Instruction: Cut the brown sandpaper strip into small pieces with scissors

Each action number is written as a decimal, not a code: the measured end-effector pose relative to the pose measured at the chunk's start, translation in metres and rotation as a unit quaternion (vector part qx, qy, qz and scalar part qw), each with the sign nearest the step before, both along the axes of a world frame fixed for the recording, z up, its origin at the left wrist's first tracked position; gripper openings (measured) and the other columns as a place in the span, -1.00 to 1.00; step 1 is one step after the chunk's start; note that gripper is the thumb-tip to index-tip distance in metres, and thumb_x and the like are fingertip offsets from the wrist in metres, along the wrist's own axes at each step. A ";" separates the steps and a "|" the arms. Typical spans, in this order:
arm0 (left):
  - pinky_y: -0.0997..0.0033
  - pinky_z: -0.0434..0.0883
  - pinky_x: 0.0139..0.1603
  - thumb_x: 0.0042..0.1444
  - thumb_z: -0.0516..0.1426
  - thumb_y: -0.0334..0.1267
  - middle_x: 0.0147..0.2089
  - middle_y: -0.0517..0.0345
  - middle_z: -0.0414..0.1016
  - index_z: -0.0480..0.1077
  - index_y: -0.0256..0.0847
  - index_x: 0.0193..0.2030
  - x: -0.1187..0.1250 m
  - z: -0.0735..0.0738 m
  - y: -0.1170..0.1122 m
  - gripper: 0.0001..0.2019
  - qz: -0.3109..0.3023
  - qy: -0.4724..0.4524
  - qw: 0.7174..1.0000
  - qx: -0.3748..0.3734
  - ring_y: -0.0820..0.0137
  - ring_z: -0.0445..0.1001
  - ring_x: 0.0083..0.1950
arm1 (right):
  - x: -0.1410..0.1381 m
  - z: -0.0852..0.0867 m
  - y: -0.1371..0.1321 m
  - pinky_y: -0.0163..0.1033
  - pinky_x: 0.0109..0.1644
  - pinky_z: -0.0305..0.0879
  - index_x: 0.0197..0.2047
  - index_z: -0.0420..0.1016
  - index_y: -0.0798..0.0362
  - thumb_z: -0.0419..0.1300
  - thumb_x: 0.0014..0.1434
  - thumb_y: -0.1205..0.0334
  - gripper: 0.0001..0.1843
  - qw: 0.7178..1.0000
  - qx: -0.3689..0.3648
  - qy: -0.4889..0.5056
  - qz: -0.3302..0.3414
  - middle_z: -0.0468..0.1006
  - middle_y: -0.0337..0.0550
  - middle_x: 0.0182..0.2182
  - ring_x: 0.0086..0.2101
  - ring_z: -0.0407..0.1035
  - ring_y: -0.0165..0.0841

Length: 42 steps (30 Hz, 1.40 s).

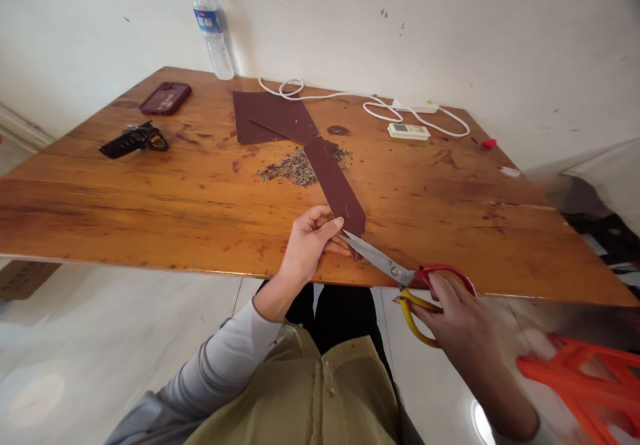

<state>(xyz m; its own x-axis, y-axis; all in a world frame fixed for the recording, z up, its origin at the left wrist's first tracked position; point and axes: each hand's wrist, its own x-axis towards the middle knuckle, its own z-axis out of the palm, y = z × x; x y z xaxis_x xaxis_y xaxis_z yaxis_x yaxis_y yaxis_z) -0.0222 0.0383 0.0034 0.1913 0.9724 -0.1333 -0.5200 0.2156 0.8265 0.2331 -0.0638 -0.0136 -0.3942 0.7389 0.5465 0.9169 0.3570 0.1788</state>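
Note:
My left hand [314, 235] pinches the near end of a stiff dark maroon strip [336, 182] between thumb and fingers, at the table's front edge. The strip slants away from me, and its far end lies over a pile of small brown husk-like bits [295, 168]. Scissors [380, 257] with one red and one yellow handle loop are in my right hand [457, 315], its fingers in the loops. The blade tips point left and meet the strip's near end beside my left thumb. Whether they bite into it, I cannot tell. Larger maroon sheets [265, 115] lie behind the strip.
On the wooden table [125, 212] are a maroon phone case [166, 98], a black clip-like object [134, 140], a plastic bottle [213, 32], a white cable [340, 95] and a small white device [409, 131]. An orange stool [580, 372] stands at the lower right.

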 end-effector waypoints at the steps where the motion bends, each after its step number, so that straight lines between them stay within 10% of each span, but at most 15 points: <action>1: 0.46 0.62 -0.49 -0.11 0.49 -0.09 -0.47 0.25 0.58 0.47 -0.23 -0.26 0.000 0.000 0.000 -0.60 0.003 0.000 1.000 0.002 0.41 0.60 -0.54 | 0.001 0.001 0.000 -0.22 -0.45 0.29 -0.16 0.49 0.15 -0.11 0.59 -0.20 -0.38 1.000 -0.006 -0.003 0.002 0.54 -0.13 -0.49 -0.51 0.49 -0.27; 14: 0.49 0.59 -0.52 -0.12 0.48 -0.13 -0.51 0.38 0.41 0.45 -0.19 -0.31 0.001 -0.003 0.000 -0.64 0.040 0.009 0.999 0.003 0.50 0.49 -0.55 | 0.000 -0.019 -0.005 -0.19 -0.46 0.28 -0.20 0.50 0.01 0.00 0.51 -0.25 -0.46 0.990 -0.079 0.115 -0.022 0.60 -0.12 -0.48 -0.51 0.48 -0.24; 23: 0.41 0.63 -0.43 -0.03 0.45 -0.13 -0.46 0.29 0.51 0.45 -0.21 -0.25 0.000 -0.005 -0.002 -0.66 0.034 0.006 0.999 0.015 0.45 0.55 -0.51 | -0.014 -0.002 -0.015 -0.25 -0.59 0.21 -0.36 0.44 -0.08 0.12 0.32 -0.38 -0.46 0.945 -0.173 0.234 -0.150 0.35 -0.36 -0.65 -0.68 0.26 -0.33; 42: 0.47 0.58 -0.45 -0.08 0.45 -0.18 -0.46 0.25 0.54 0.51 -0.23 -0.40 0.003 -0.004 -0.002 -0.74 0.051 0.020 0.998 0.019 0.49 0.52 -0.51 | -0.026 -0.008 -0.005 -0.02 -0.30 0.37 0.00 0.53 0.06 0.03 0.44 -0.25 -0.45 0.971 -0.054 0.142 -0.185 0.70 0.11 -0.26 -0.30 0.59 0.01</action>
<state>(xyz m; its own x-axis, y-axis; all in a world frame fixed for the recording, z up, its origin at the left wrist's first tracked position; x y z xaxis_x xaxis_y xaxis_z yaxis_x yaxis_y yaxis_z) -0.0191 0.0359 -0.0010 0.0863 0.9910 -0.1020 -0.5040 0.1318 0.8536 0.2070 -0.0687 -0.0216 0.0643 0.8606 0.5052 0.9928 -0.0040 -0.1196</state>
